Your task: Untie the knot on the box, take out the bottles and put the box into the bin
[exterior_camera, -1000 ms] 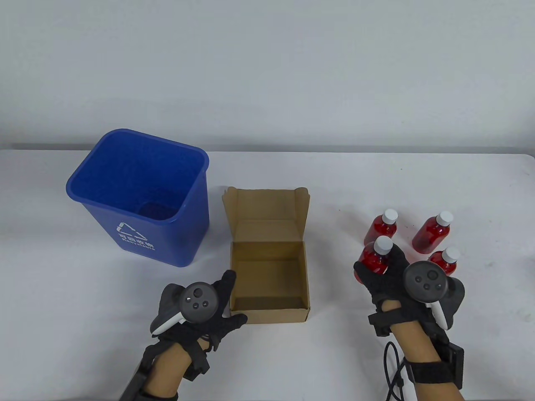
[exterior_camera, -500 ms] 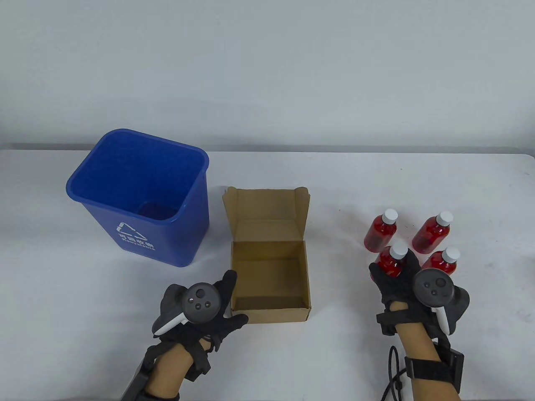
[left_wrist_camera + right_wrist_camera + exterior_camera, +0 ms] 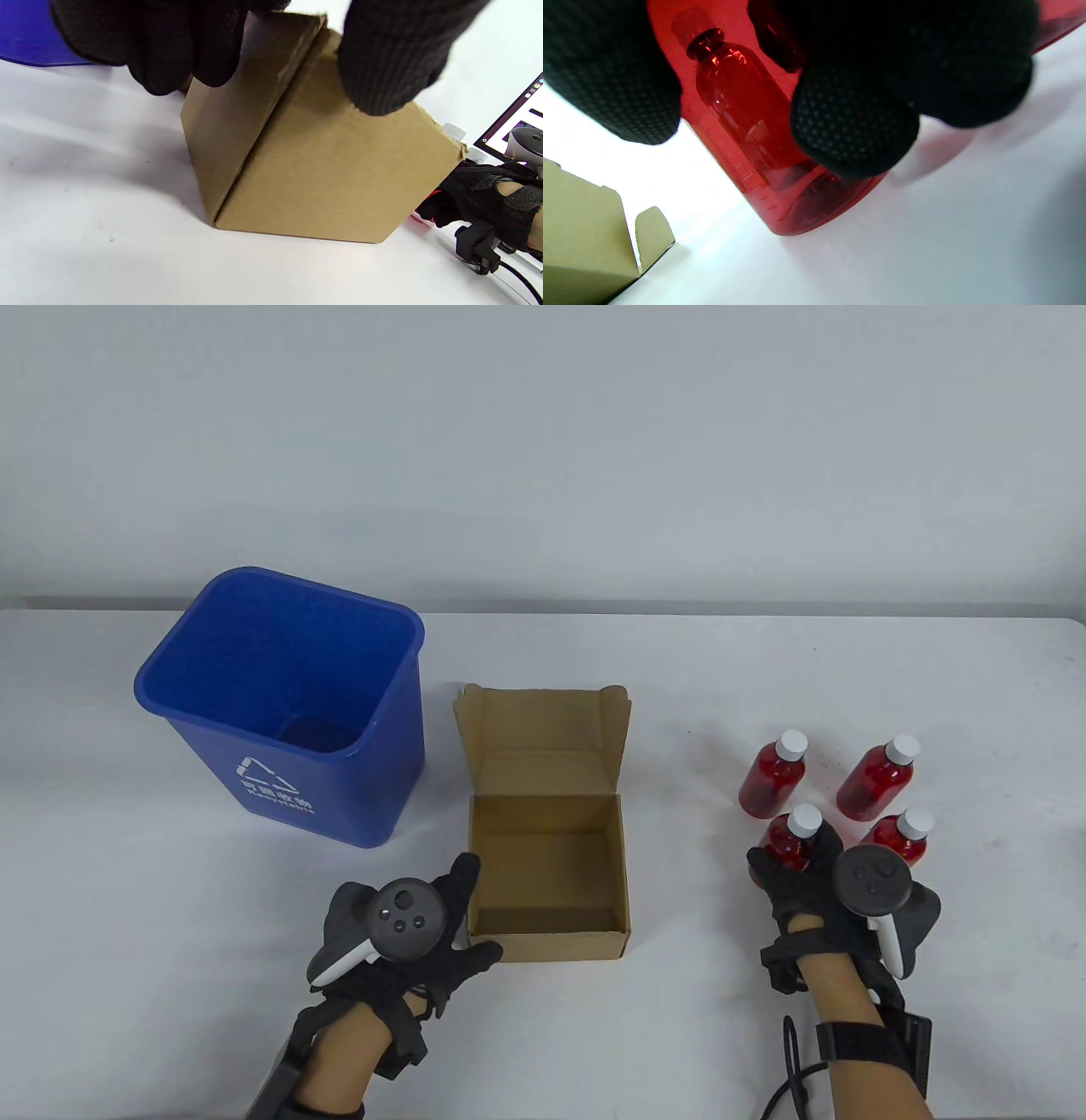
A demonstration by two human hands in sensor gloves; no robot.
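An open, empty cardboard box (image 3: 547,848) stands mid-table with its lid flap up at the back. My left hand (image 3: 475,912) holds its near left corner, fingers (image 3: 169,55) on the left wall and thumb on the front wall. My right hand (image 3: 793,861) grips a red bottle with a white cap (image 3: 796,836) upright, right of the box. In the right wrist view its base (image 3: 797,212) sits at the table surface. Three more red bottles (image 3: 774,776) (image 3: 878,779) (image 3: 901,833) stand close around it. The blue bin (image 3: 280,704) stands left of the box.
The bin is open-topped and looks empty, close to the box's left side. A monitor corner (image 3: 522,114) shows at the right of the left wrist view. A cable (image 3: 793,1077) trails from my right wrist. No string is in view.
My right hand carried the bottle rightward and down, in among the other three bottles. My left hand and the box stayed put.
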